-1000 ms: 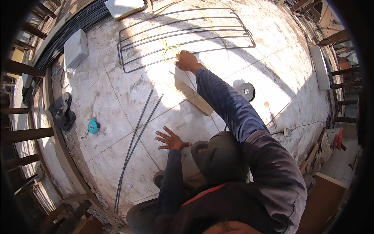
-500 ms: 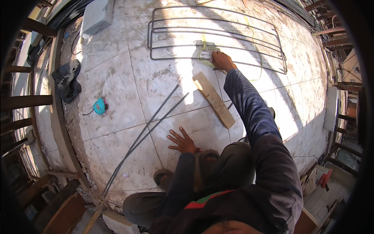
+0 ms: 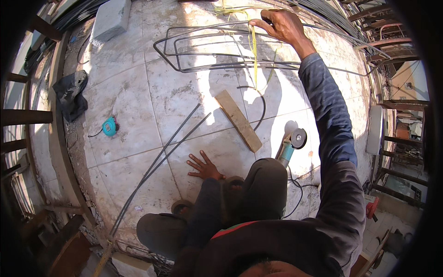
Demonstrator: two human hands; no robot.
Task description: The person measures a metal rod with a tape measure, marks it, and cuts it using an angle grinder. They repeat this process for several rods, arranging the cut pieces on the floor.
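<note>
My right hand [image 3: 287,31] is raised at the far side, its fingers closed on the upper bar of a frame of bent steel rod [image 3: 161,51]. That frame is tilted up off the floor, overlapping another rod frame [image 3: 203,45] beneath it. A yellow plastic strip [image 3: 254,55] hangs down by my thumb; whether I also pinch it, I cannot tell. With fingers spread, my left hand [image 3: 205,170] lies flat on the tiles near my feet. Two straight steel rods [image 3: 159,159] lie to its left, and a wooden block [image 3: 238,121] is beyond it.
An angle grinder [image 3: 288,148] with its cord rests right of my knee. Left of the rods are a teal tape measure [image 3: 110,126] and a black bag [image 3: 71,96]. A white block [image 3: 110,21] stands far left, and long rods [image 3: 318,16] are bundled at the back.
My right hand has moved up and away, raising one rod frame and tilting it. The angle grinder has come into fuller view. My left hand stays flat on the floor.
</note>
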